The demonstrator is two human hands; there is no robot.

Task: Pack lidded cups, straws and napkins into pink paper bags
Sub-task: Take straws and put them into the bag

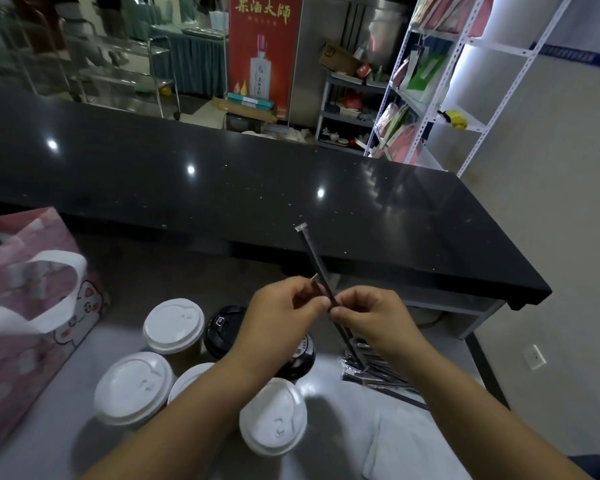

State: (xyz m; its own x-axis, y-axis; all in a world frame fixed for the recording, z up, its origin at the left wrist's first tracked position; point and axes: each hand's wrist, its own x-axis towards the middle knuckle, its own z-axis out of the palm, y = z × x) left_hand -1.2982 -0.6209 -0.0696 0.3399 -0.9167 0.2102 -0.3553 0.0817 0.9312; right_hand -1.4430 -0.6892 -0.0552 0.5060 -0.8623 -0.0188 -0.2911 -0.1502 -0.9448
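Left hand and right hand each pinch one straw; keep it straight, then slide it endwise into the pink bag left of them.

- Only one view is given: a wide-angle camera worn on the head, faced forward and tilted down.
- Both forearms are seen entering from the lower edge. The left hand and right hand are framed at the centre, close under the lens, with a straw pinched between them.
- The lidded cups are viewed almost from above in the lower middle, and the pink bag is cropped by the left edge.
- The black counter is spread across the middle band. Farther off, the white shelving at upper right is bowed by the lens.
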